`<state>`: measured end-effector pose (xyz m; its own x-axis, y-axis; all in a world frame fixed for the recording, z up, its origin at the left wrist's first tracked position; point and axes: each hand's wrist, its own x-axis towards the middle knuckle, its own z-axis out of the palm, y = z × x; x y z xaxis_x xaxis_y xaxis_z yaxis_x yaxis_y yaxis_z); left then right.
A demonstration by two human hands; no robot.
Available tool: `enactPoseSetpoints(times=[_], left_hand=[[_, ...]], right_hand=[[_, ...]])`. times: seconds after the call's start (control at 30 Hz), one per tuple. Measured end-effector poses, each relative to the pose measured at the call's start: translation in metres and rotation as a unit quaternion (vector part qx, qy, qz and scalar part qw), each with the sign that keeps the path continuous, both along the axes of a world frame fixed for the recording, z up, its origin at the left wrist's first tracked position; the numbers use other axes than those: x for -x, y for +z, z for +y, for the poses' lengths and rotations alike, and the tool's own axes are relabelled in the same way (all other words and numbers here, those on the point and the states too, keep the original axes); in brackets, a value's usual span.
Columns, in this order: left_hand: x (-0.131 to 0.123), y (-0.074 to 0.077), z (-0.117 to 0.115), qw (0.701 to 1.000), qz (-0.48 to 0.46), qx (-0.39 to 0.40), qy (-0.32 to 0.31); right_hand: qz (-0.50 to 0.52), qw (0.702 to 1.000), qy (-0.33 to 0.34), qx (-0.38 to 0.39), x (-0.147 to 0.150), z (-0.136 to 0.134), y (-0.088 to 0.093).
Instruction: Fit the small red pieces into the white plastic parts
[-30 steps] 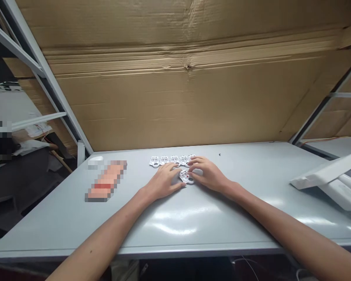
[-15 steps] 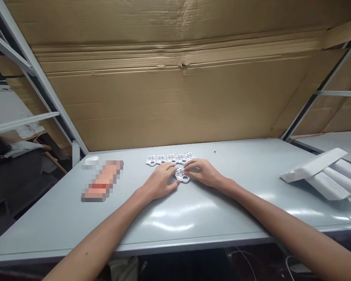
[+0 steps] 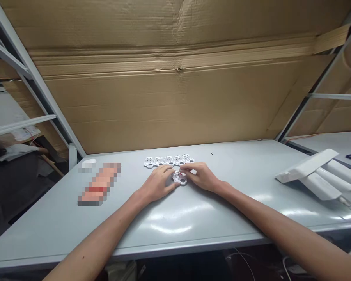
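A small white plate-like part (image 3: pixel 179 178) with a round ring at its lower end lies on the grey table in front of me. My left hand (image 3: pixel 158 182) grips its left side, thumb at the lower edge and fingers at the upper edge. From the right, my right hand (image 3: pixel 201 174) reaches over the part's top, thumb and forefinger pinched together there. Whatever sits between those fingertips is too small to make out; a reddish spot shows beside them. Just behind my hands, several similar white parts (image 3: pixel 169 160) stand side by side in a row.
A blurred-out orange and red object (image 3: pixel 101 183) lies on the left, with a small white item (image 3: pixel 89 164) behind it. White box-like units with a cable (image 3: pixel 316 173) rest at the right. Cardboard (image 3: pixel 163 113) walls the back; a tiny dark bit (image 3: pixel 212 153) lies near it.
The view has shifted slightly. My right fingers have moved a little toward the upper edge of the white part, while my left hand keeps its hold.
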<state>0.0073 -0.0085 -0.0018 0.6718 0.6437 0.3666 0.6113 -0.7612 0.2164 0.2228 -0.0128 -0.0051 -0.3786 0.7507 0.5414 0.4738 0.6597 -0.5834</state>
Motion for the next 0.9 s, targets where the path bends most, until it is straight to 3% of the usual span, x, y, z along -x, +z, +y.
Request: enactPoseSetpoints(times=[0.1,0.17,0.27,0.4,0.47,0.53,0.63,0.9], left_hand=[[0.002,0.000,0.000,1.000,-0.006,0.002,-0.005],[0.002,0.000,0.000,1.000,-0.004,-0.002,-0.009],[0.003,0.001,0.000,1.000,0.006,-0.006,-0.010],[0.003,0.003,-0.001,1.000,0.011,-0.006,-0.013],[0.003,0.004,-0.001,1.000,0.012,-0.007,-0.015],[0.003,0.004,-0.002,1.000,0.013,-0.007,-0.016],[0.003,0.004,-0.002,1.000,0.011,-0.008,-0.017],[0.005,0.003,-0.001,1.000,0.011,-0.006,-0.017]], right_hand=[[0.131,0.988,-0.026,0.074,-0.004,0.002,0.009],[0.227,0.961,-0.061,0.147,-0.010,0.005,0.018],[0.359,0.886,-0.112,0.273,-0.023,0.011,0.028],[0.491,0.781,-0.107,0.370,-0.039,0.017,0.033],[0.517,0.742,-0.109,0.413,-0.043,0.019,0.034],[0.523,0.722,-0.100,0.442,-0.044,0.019,0.034],[0.500,0.739,-0.087,0.443,-0.044,0.019,0.034],[0.327,0.867,-0.087,0.365,-0.054,0.025,0.025]])
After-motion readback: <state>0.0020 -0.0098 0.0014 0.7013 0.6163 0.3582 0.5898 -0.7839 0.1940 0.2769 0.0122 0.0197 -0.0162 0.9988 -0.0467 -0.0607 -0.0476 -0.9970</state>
